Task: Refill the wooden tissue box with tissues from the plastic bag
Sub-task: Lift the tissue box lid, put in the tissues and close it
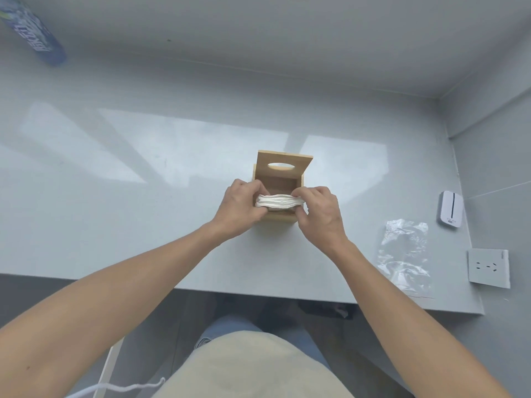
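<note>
Nearest the camera, both bare forearms reach forward over the desk (143,214) edge. Left hand (240,208) and right hand (320,214) each pinch one end of a white tissue stack (278,201), fingers curled over the top edge, thumbs underneath as far as can be seen. Stack is held level between the hands, right over the open mouth of the wooden tissue box (280,193), near half of it; cannot tell if its underside touches the rim. Box interior just beyond the hands looks bare. Hinged lid (283,165) with oval slot stands tilted up behind the opening, past the hands.

Plastic bag (405,254) lies flat on the desk to the right of the right hand, near the desk's front edge; looks empty, so unbagging reads as done. Left to do, by my read: push stack down into the box, close lid, maybe pull a sheet through the slot.

Further right of the bag: white gadget (451,209) and wall socket (488,268). Far up-left of the left hand: blue bottle (34,33), well apart.
</note>
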